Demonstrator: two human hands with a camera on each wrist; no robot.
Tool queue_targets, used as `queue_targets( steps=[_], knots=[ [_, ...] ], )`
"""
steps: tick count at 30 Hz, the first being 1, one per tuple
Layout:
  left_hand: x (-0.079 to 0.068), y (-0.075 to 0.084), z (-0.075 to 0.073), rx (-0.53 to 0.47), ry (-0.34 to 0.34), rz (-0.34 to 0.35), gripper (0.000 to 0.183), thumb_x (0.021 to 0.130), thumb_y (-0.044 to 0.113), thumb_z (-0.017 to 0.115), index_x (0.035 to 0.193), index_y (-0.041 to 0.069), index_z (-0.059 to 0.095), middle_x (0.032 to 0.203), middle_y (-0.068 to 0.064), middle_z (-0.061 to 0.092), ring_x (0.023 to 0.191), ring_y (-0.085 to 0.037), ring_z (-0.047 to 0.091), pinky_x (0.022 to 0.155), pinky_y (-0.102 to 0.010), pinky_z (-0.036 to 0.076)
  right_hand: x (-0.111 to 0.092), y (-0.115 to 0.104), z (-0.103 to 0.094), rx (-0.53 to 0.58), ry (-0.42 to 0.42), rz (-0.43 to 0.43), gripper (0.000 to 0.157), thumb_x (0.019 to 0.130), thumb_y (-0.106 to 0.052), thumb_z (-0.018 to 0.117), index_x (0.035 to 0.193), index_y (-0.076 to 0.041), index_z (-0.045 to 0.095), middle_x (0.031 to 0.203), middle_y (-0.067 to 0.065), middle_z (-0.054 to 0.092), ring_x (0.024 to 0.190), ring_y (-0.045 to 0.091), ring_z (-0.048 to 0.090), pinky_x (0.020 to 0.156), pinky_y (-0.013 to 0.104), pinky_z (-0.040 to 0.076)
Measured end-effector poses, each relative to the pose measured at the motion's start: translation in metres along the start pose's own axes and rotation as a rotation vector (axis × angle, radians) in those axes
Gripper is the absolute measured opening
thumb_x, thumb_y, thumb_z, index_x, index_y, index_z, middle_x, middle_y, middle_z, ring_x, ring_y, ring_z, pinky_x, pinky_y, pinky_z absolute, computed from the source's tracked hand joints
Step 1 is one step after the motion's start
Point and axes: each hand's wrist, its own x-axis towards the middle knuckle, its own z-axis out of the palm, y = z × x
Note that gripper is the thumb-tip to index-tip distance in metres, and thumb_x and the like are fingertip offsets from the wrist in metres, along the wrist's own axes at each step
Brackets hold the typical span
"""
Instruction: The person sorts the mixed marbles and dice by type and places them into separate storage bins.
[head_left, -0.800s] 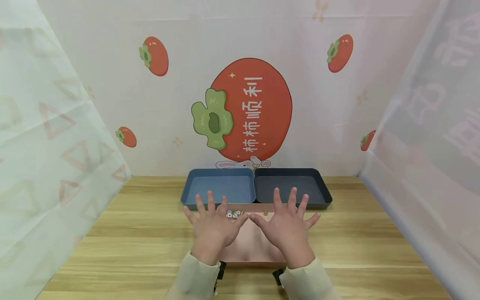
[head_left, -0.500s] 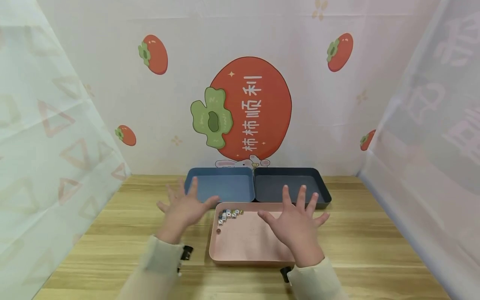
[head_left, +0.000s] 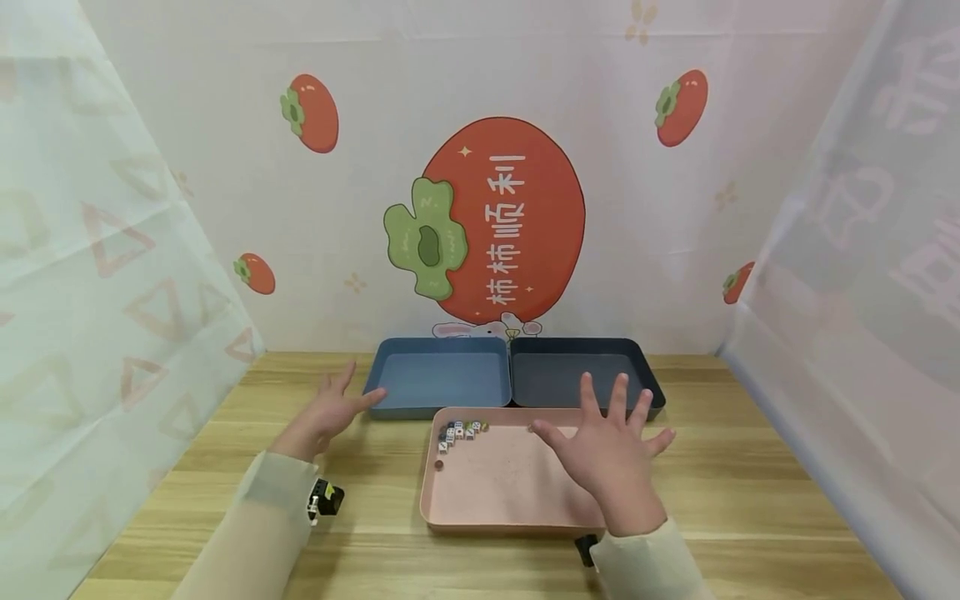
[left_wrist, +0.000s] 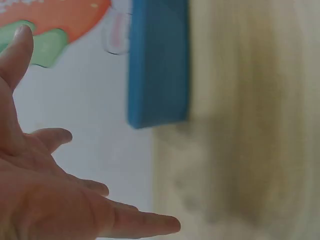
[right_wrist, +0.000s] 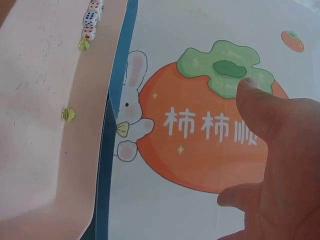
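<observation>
Head view: the pink tray (head_left: 502, 492) sits on the table (head_left: 750, 508). White dice (head_left: 459, 432) are bunched in its far left corner, and a small brown ball (head_left: 438, 465) lies near them by the left wall. The right hand (head_left: 606, 454) is over the tray's right side, with its fingers spread wide and nothing in it. The left hand (head_left: 326, 415) is off to the left, well apart from the pink tray. It is spread open and holds nothing, near the blue tray (head_left: 442, 377). In the right wrist view, a yellow-green marble (right_wrist: 68, 114) lies by the pink tray's far wall. Behind that wall, the blue tray and a dark navy tray (head_left: 573, 377) stand side by side.
</observation>
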Motion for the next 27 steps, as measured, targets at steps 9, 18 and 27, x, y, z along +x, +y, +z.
queue_targets(
  steps=[9, 18, 27],
  knots=[
    [0.017, -0.031, 0.009, -0.074, 0.033, -0.019, 0.103, 0.089, 0.047, 0.073, 0.162, 0.015, 0.008, 0.156, -0.032, -0.023, 0.139, -0.055, -0.018, 0.107, -0.073, -0.003, 0.003, 0.005, 0.0, -0.017, 0.011, 0.003, 0.123, 0.071, -0.098, 0.027, 0.161, -0.015, 0.018, 0.16, 0.03, -0.009, 0.139, 0.058, -0.021, 0.092, 0.084, -0.015],
    [0.027, -0.036, 0.015, -0.012, 0.072, -0.028, 0.086, 0.097, 0.04, 0.065, 0.16, 0.01, 0.016, 0.157, -0.036, -0.008, 0.143, -0.054, -0.007, 0.111, -0.068, 0.0, 0.006, 0.014, -0.002, -0.029, 0.011, -0.001, 0.121, 0.074, -0.096, 0.025, 0.161, -0.013, 0.017, 0.16, 0.031, -0.008, 0.139, 0.059, -0.018, 0.092, 0.085, -0.012],
    [0.026, -0.038, 0.021, 0.045, 0.122, -0.053, 0.08, 0.098, 0.042, 0.063, 0.159, 0.008, 0.023, 0.157, -0.032, 0.018, 0.142, -0.054, 0.013, 0.112, -0.065, 0.014, 0.01, 0.023, -0.011, 0.019, 0.003, -0.024, 0.118, 0.076, -0.094, 0.027, 0.161, -0.012, 0.015, 0.159, 0.032, -0.012, 0.138, 0.059, -0.02, 0.09, 0.084, -0.016]
  ],
)
